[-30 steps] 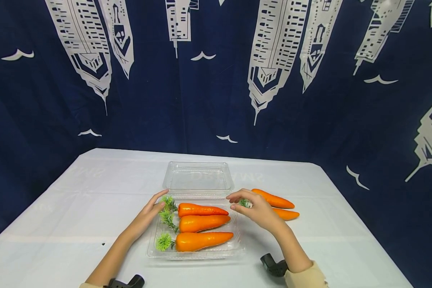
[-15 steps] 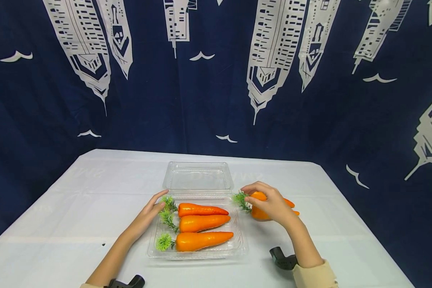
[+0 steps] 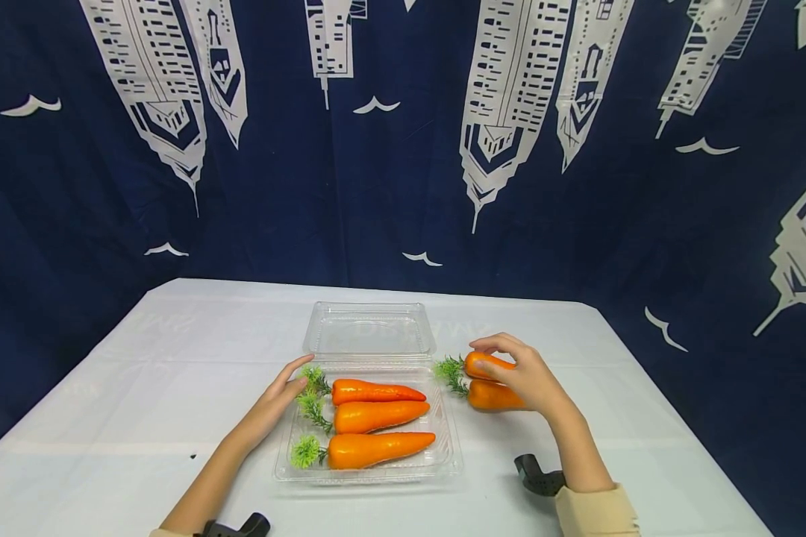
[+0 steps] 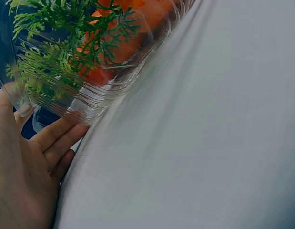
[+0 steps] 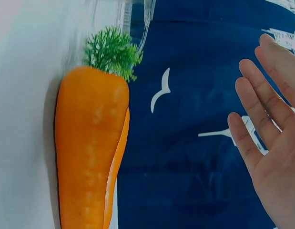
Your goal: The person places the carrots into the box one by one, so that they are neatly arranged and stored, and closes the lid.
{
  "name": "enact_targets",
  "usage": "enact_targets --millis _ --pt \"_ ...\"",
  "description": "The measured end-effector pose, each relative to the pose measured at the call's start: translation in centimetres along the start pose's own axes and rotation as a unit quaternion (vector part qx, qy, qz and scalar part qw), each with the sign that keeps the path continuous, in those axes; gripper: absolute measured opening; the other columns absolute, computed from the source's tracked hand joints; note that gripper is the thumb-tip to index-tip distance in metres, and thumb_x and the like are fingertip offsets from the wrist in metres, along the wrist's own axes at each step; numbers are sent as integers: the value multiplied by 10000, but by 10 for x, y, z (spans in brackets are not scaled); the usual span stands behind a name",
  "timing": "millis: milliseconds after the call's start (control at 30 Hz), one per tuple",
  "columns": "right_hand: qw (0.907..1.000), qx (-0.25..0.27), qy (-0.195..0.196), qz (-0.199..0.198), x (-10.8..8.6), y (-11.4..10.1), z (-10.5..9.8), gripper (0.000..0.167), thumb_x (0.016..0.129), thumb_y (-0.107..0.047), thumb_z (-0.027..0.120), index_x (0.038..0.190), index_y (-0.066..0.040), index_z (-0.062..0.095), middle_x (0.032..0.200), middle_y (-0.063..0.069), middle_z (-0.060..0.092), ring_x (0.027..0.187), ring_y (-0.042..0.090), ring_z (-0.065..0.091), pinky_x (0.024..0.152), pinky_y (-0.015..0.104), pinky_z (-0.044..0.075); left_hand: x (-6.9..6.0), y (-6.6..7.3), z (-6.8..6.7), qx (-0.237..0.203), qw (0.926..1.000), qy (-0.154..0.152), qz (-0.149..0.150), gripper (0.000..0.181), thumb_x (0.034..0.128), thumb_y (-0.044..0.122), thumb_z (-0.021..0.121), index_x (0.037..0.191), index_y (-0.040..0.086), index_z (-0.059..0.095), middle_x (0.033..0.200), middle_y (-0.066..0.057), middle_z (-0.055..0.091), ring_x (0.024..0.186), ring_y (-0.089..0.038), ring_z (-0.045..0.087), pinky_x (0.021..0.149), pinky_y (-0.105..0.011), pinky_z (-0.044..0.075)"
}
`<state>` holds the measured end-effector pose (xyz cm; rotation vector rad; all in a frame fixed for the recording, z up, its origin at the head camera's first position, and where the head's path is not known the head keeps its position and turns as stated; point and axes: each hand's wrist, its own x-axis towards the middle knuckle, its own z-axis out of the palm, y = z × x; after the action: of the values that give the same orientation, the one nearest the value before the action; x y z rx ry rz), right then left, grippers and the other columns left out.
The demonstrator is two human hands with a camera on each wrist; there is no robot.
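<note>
The right hand (image 3: 520, 374) had moved right, away from the corner of the clear box (image 3: 448, 451), to just over two loose carrots (image 3: 492, 396). Now their green tops (image 3: 451, 372) showed better. Those carrots lay on the table (image 3: 618, 462), right beside the box. The hand's fingers were spread and held nothing, but it seemed near enough to grab one. The left hand (image 3: 274, 403) stayed, fingers straight, touching the box's left side. Three carrots (image 3: 380, 417) still lay inside.
</note>
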<state>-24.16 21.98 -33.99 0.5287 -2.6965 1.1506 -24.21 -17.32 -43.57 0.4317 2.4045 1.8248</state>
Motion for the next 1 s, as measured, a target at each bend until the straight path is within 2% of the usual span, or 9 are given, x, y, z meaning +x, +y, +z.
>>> enact_targets --millis 167,567,733,1000 --pt "9999 -72 42 56 0 11 -4 287 862 -299 612 1123 -178 610 1149 10 606 1101 254 488 959 508 389 0 0 0 4 10000 12 -1 440 976 374 336 1405 309 265 1512 -97 179 1342 -408 238 1033 -666 165" --pt "9991 -214 -75 368 -2 34 -10 333 875 -254 601 1175 -114 571 1180 100 582 1114 318 470 962 553 366 0 0 0 -9 10000 25 -43 438 974 379 338 1403 316 270 1517 -90 168 1342 -415 236 1032 -670 159" --pt "9973 -274 -303 604 -5 42 -13 368 868 -286 606 1178 -91 569 1173 125 586 1119 329 476 977 576 333 0 0 0 -4 10000 23 -58 438 974 382 338 1402 319 269 1515 -91 172 1338 -418 243 1027 -674 163" --pt "9921 -259 -755 963 -6 56 -16 395 846 -321 629 1170 -103 571 1168 122 592 1100 311 505 958 560 375 1 -1 0 1 10000 36 -72 439 974 382 338 1402 315 270 1514 -97 177 1334 -416 254 1032 -665 171"
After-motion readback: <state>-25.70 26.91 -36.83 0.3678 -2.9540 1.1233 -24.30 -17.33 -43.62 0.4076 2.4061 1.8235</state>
